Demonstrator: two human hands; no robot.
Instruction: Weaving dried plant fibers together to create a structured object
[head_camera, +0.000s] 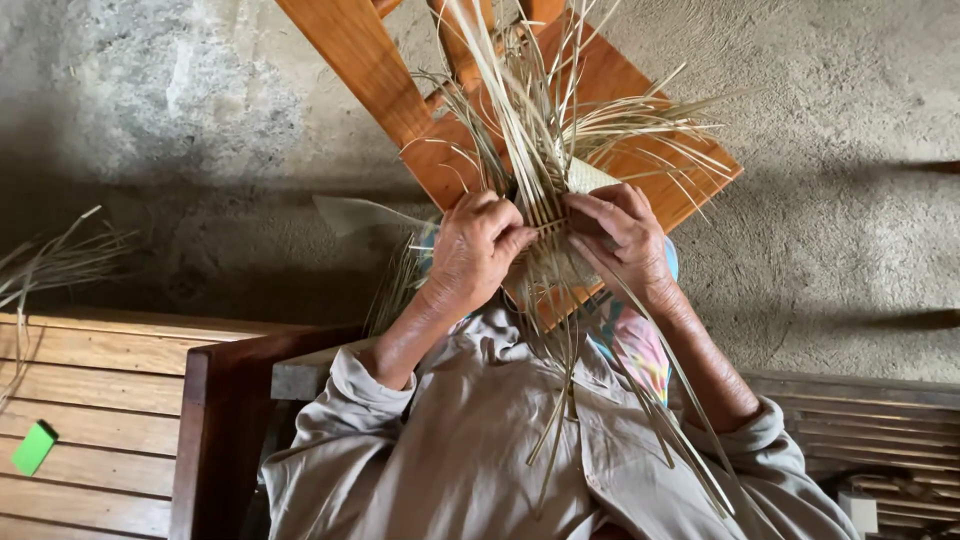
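Both hands pinched on a half-woven mat of pale straw strips (548, 215) over the lap, above a wooden stool (440, 165): left hand (478, 250) fingers curled tight on the woven edge, right hand (622, 232) fingers pressed together on it. Risk, likely: loose strips slipping free, brittle ends snapping under sharp bending, weave loosening with slackened grip.

Both hands, left hand (478, 250) and right hand (622, 235), are gripping a woven mat of straw strips (545, 215) above a wooden chair (440, 165).
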